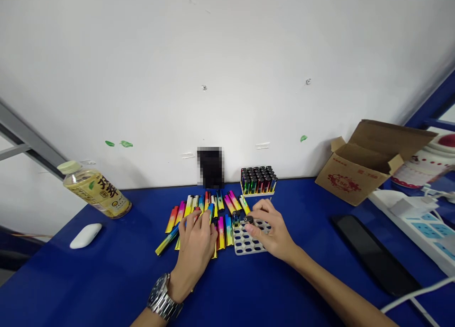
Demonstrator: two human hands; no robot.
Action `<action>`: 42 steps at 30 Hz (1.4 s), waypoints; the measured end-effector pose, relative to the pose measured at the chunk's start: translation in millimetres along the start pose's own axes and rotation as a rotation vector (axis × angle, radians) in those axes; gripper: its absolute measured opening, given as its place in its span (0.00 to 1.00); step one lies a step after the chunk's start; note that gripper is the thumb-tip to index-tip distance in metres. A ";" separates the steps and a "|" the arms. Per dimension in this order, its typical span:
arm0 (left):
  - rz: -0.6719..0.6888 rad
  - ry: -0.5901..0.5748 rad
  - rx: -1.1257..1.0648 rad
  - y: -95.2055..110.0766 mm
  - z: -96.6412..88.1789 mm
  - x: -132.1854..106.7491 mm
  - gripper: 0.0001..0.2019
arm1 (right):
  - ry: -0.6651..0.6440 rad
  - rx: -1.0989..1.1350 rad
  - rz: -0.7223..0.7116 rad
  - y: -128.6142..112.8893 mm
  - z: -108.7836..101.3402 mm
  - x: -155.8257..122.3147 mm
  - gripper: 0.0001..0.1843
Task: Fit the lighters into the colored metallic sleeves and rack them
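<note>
Your right hand (272,232) pinches a black-topped lighter (248,219) at the perforated white tray (249,253); keep it upright, squared to one slot. Your left hand (197,238), fingers curved, lies over the loose lighters (221,233); whether it grips one cannot be told.

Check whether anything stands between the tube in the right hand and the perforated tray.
Nothing visible does: the right hand pinches the black-topped tube right at the perforated tray. Another tube stands at the tray's far left corner, beside, not between.
</note>
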State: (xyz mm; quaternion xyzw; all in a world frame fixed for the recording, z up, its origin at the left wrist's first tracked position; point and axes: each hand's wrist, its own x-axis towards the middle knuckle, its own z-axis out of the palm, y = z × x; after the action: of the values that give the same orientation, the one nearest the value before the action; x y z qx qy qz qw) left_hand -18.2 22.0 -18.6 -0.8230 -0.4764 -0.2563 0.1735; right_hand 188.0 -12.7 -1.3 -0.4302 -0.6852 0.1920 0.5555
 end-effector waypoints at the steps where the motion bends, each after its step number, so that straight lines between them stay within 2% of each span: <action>1: 0.005 0.004 -0.002 -0.1 0.4 0.1 0.12 | -0.012 -0.009 -0.034 -0.2 0.2 -0.4 0.13; 8: 0.054 0.012 -0.031 1.1 -0.1 0.5 0.13 | -0.031 -0.076 -0.085 10.1 11.6 -7.3 0.11; 12: 0.044 -0.009 -0.071 2.4 -1.0 0.5 0.12 | -0.092 -0.294 -0.166 12.3 11.1 -7.2 0.18; 14: 0.042 -0.006 -0.091 2.2 0.2 0.4 0.13 | -0.145 -0.431 -0.163 11.5 10.5 -6.2 0.22; 19: -0.014 0.029 -0.185 -0.5 5.6 0.6 0.22 | -0.249 -0.628 -0.115 9.7 12.1 -5.6 0.23; 21: -0.053 0.041 -0.230 -1.8 6.2 1.2 0.25 | -0.205 -0.617 -0.134 8.1 12.6 -6.1 0.25; 23: -0.062 0.070 -0.279 -2.9 4.9 2.5 0.26 | -0.107 -0.589 -0.193 4.9 13.2 -6.6 0.25; 25: -0.052 0.134 -0.335 -3.0 1.7 4.4 0.24 | -0.014 -0.558 -0.270 0.7 14.5 -7.2 0.24; 28: -0.021 0.206 -0.364 -0.6 -4.4 6.6 0.20 | 0.029 -0.547 -0.325 -3.9 18.4 -8.7 0.22; 30: 0.021 0.154 -0.299 2.5 -7.9 7.0 0.15 | 0.017 -0.565 -0.320 -4.5 21.2 -9.9 0.21; 33: 0.021 -0.009 -0.119 7.6 -12.8 6.8 0.08 | -0.006 -0.578 -0.300 -3.1 23.6 -11.1 0.21; 37: -0.096 -0.179 0.046 14.3 -23.1 8.2 0.11 | -0.012 -0.582 -0.292 -2.3 23.6 -11.4 0.21; 42: -0.150 -0.335 0.033 18.5 -31.6 10.0 0.10 | -0.013 -0.560 -0.303 -2.5 24.7 -12.4 0.20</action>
State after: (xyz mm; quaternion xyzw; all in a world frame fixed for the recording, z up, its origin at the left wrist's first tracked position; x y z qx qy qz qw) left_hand -6.0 3.2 12.0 -0.8133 -0.5629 -0.1198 0.0856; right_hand 164.3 -18.7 -14.4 -0.4581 -0.7712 -0.0864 0.4335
